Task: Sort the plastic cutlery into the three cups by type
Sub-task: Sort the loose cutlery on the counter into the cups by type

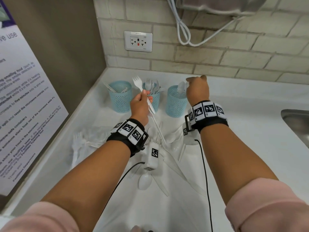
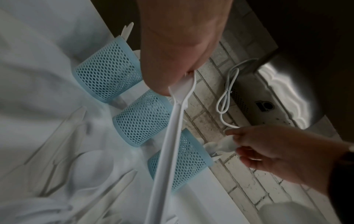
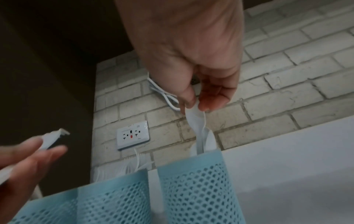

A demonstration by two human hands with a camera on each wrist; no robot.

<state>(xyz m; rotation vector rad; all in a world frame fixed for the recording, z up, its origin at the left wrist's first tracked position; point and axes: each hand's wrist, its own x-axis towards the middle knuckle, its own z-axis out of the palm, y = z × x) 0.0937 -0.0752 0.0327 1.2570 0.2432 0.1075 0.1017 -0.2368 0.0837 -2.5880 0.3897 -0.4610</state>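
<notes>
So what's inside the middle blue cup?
The middle cup holds white forks, tines up above the rim. The left hand covers part of its front, so the handles and bottom stay hidden.

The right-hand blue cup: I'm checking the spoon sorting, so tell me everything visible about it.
The right cup is a pale blue plastic mesh cylinder with a solid rim, standing upright on the white counter, last in a row of three near the brick wall. White spoons stand inside. The right hand pinches one spoon by its bowl, handle down in the cup.
</notes>
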